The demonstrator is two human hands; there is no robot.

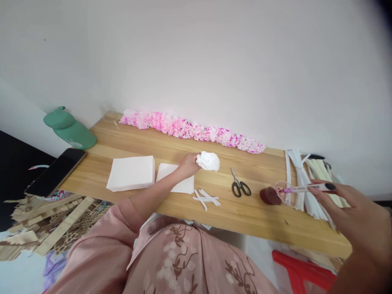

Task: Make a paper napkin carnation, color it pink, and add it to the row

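My left hand (188, 165) is closed round the base of a white tissue-paper flower (208, 161), its ruffled top facing out above the table. In my right hand (352, 206), a slim pink-stained stick (295, 189), which may be a dropper or a brush, is pinched between thumb and finger. Its pink tip is at the mouth of a small clear cup (270, 196) of dark red liquid. Black-handled scissors (240, 187) lie between the flower and the cup. Below the flower are several short white strips (206, 198). A thin stack of white sheets (180, 185) is partly under my left forearm.
Pink-and-white paper flowers (190, 130) line the table's wall edge. A thick white paper stack (131, 173) lies left, beyond it a phone (56, 171) and a green cap (72, 128). Bundled white strips (301, 183) lie right; a red object (301, 271) is below the wooden table (251, 220).
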